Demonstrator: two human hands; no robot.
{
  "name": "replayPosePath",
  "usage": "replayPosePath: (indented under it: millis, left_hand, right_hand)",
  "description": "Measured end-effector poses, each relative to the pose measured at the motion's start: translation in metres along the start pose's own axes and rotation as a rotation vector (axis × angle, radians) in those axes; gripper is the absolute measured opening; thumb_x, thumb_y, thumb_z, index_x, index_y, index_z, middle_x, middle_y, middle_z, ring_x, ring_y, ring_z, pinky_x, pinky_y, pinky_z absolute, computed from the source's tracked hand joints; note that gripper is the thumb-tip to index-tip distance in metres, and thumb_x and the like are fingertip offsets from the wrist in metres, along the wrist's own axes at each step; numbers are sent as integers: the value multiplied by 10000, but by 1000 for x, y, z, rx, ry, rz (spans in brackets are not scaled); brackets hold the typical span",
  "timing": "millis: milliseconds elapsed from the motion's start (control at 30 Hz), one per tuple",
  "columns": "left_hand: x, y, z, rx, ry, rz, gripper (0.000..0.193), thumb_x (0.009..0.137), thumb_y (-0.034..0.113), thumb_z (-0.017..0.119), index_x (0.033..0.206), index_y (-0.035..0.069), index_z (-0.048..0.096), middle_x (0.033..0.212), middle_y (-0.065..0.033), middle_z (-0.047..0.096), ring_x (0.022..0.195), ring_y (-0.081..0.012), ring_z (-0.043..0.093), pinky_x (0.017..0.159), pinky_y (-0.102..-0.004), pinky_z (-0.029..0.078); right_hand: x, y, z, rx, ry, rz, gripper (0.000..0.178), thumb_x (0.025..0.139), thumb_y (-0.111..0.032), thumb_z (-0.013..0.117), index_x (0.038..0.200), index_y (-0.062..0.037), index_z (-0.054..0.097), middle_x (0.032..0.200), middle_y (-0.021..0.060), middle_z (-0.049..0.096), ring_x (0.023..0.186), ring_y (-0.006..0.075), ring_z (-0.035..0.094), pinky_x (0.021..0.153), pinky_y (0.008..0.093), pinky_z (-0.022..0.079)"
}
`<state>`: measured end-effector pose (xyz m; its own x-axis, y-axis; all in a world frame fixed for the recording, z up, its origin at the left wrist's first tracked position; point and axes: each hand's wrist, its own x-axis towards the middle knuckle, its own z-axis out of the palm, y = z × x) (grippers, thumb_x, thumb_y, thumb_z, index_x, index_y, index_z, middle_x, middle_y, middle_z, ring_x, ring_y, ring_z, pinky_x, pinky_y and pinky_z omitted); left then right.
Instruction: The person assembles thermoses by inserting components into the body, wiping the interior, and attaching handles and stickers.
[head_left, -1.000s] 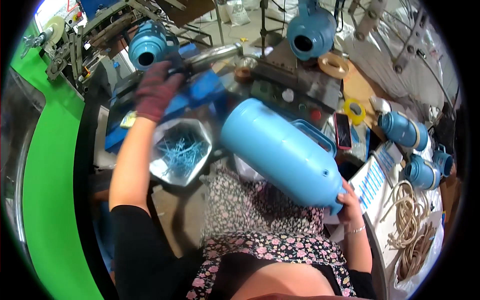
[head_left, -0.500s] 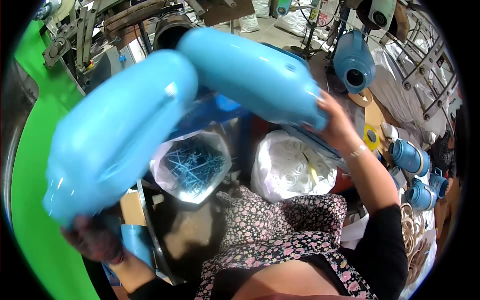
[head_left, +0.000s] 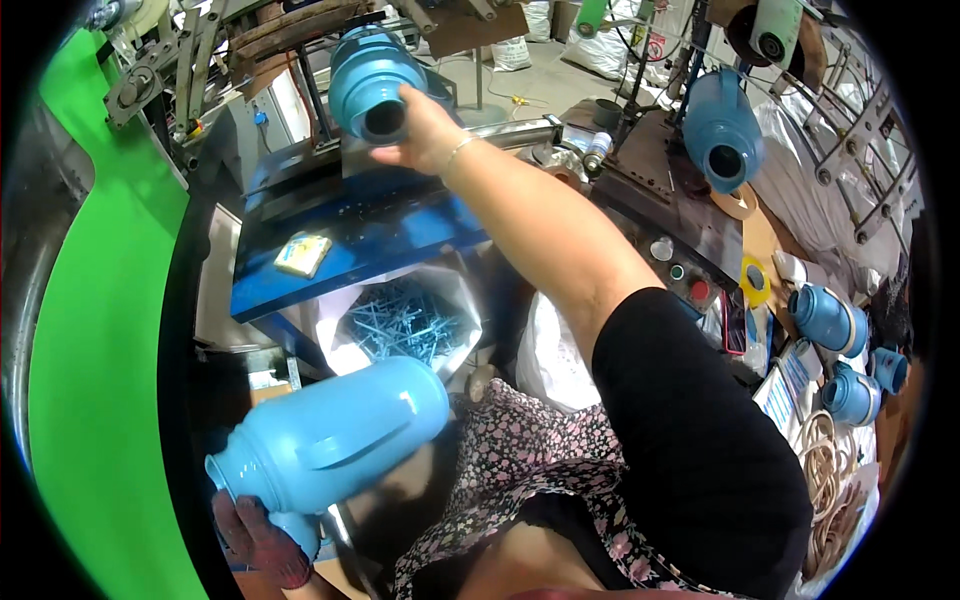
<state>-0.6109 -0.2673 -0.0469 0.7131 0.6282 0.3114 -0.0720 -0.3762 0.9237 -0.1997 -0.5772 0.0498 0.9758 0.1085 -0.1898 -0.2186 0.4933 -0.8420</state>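
At lower left, my left hand (head_left: pixel 262 540), in a dark reddish glove, grips a shiny light-blue plastic jug body (head_left: pixel 345 432) by its neck end. The jug lies slantwise with its rounded base toward the upper right. My bare right hand (head_left: pixel 428 132) reaches far forward and holds a second blue jug shell (head_left: pixel 372 72) beside its open, dark mouth. That shell sits among the machine parts at the upper middle, its mouth facing me. Part of its grip is hidden behind the hand.
A blue machine table (head_left: pixel 385 235) carries a yellowish pad (head_left: pixel 302 254). Below it stand a white bag of blue plastic strips (head_left: pixel 402 325) and another white bag (head_left: pixel 552 350). A third jug shell (head_left: pixel 722 130) is on the right machine, with more jugs (head_left: pixel 828 318) at far right.
My right hand has carried its jug shell forward and left to the machine. My left hand has brought its jug lower and rightward, nearer my lap. The blue table has come into sight.
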Motion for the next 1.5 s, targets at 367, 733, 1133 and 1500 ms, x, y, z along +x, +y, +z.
replayPosePath:
  millis: [367, 733, 1133, 1500]
  left_hand:
    - [32, 235, 201, -346, -1000, 1545, 355, 681, 114, 704, 1025, 50, 642, 891, -103, 630, 844, -305, 620, 797, -436, 492]
    - [-109, 317, 411, -176, -1270, 650, 383, 892, 367, 638, 1115, 57, 666, 891, -78, 665, 700, -121, 588, 665, -278, 472]
    - [-63, 224, 286, -174, -976, 698, 273, 880, 226, 612, 1073, 41, 664, 980, -151, 670, 887, -267, 630, 771, -349, 475]
    - [-11, 187, 128, 182, -1377, 803, 306, 709, -36, 656, 1005, 40, 676, 931, -139, 681, 828, -270, 664, 764, -344, 521]
  right_hand:
    - [-321, -31, -82, -1035, -271, -1299, 955, 598, -333, 868, 1385, -35, 415, 1278, 180, 516, 1166, 349, 516, 1003, 433, 412]
    - [-706, 68, -316, 55, 933, -413, 651, 728, -278, 733, 1276, -46, 468, 1158, 122, 591, 1027, 249, 617, 880, 422, 540]
    - [-713, 64, -347, 181, 838, -467, 805, 752, -288, 710, 1446, -132, 332, 1325, 88, 517, 1117, 270, 575, 877, 447, 519]
    - [-347, -15, -206, 525, 362, -454, 415, 896, -284, 659, 1227, -86, 503, 1154, 88, 582, 1034, 236, 587, 869, 453, 518]
